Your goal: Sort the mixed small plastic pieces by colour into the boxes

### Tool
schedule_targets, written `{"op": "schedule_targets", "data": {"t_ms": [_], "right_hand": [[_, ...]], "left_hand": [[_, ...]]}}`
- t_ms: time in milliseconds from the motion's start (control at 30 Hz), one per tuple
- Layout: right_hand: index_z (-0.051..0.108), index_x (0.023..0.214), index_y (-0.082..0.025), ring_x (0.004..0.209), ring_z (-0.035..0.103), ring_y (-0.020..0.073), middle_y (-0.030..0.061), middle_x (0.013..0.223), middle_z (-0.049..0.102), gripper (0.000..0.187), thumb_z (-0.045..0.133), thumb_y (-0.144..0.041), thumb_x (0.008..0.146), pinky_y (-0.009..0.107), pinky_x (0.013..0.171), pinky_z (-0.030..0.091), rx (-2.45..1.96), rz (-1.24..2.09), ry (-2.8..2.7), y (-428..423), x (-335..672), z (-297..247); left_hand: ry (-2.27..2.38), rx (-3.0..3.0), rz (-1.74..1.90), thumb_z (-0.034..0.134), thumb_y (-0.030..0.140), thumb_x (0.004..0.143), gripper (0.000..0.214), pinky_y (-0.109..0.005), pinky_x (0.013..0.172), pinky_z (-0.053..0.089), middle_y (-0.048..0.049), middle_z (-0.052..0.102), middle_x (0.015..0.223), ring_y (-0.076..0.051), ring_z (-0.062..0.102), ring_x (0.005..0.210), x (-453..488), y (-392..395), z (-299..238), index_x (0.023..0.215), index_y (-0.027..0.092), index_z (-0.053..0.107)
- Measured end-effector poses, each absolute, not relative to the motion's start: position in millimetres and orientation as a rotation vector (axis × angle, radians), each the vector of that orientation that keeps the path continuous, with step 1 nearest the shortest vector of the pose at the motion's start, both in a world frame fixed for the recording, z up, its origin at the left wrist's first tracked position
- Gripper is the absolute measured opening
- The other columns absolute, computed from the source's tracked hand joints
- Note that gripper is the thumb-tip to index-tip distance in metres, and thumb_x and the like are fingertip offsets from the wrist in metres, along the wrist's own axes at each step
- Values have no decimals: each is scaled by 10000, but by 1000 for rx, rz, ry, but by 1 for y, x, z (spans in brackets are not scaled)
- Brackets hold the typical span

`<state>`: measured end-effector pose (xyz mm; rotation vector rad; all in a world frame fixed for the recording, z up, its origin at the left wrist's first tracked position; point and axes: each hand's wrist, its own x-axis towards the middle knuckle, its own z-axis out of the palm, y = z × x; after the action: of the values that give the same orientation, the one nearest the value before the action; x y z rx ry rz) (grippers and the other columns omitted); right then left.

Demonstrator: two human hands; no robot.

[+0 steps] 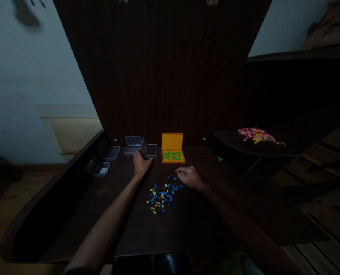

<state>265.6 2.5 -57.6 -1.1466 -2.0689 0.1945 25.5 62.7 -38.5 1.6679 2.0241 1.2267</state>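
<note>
Glossy slab (pixel 154 263) nearest; left hand (pixel 141 164) curled at clear box (pixel 152 150), right hand (pixel 189 177) pinched over blue pieces (pixel 162 194); grips unclear.

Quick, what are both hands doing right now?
Left hand: at the small clear box; grip cannot be told.
Right hand: fingers curled, holding unclear.

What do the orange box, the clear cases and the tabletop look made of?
Orange box: likely opaque plastic, matte, uniform colour, hinged lid standing open. Clear cases: probably transparent plastic, see-through walls with pale glints. Tabletop: seemingly dark wood or wood veneer, low sheen; grain too dim to confirm.
</note>
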Motion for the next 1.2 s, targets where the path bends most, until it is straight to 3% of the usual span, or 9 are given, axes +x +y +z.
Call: {"op": "schedule_targets", "data": {"t_ms": [167,300,433,567,767,967,1200], "right_hand": [[741,777,-160,447,480,85,-19,498,589,207,536,-153,744,186,528,393,-1142,204,-2059,4,265,-60],[743,773,-159,452,493,89,-13,509,601,207,538,-152,741,190,526,396,-1149,214,-2036,5,265,-61],[745,782,-162,457,487,90,-24,488,579,203,548,-146,738,188,527,394,-1174,233,-2010,5,264,-58],[746,780,-157,456,484,87,-20,496,584,206,545,-149,741,186,524,389,-1167,236,-2024,4,264,-56],[748,777,-150,442,473,85,-15,494,586,214,537,-153,737,190,512,382,-1145,226,-2030,4,265,-56],[743,771,-160,464,500,88,-13,515,609,204,544,-142,729,188,534,393,-1172,237,-2027,4,265,-57],[735,739,-157,458,503,90,-12,507,602,192,545,-140,719,193,530,388,-1176,240,-2032,5,266,-58]], "left_hand": [[2204,1948,1134,590,193,737,441,-484,999,395,-183,488,1223,-347,462,1173,-4,62,-35,1170,130,535],[2255,2215,842,530,134,733,460,-500,949,411,-174,489,1308,-376,437,1179,-31,64,-29,1193,140,553],[2263,2361,572,495,146,776,382,-498,890,424,-174,565,1226,-379,449,1130,-45,64,-27,1145,149,597],[2230,2475,542,445,156,827,282,-484,867,421,-150,614,1103,-357,473,1072,-49,63,-27,1029,178,641],[2142,2539,501,493,114,761,272,-465,846,424,-134,617,1034,-335,481,1029,-46,53,-21,981,180,639],[2192,2506,653,500,129,747,270,-479,832,418,-135,600,993,-345,484,1015,-37,35,-6,985,166,621],[2142,2451,1159,461,189,829,220,-483,829,379,-134,582,944,-332,473,993,-31,17,7,985,166,615]]}}
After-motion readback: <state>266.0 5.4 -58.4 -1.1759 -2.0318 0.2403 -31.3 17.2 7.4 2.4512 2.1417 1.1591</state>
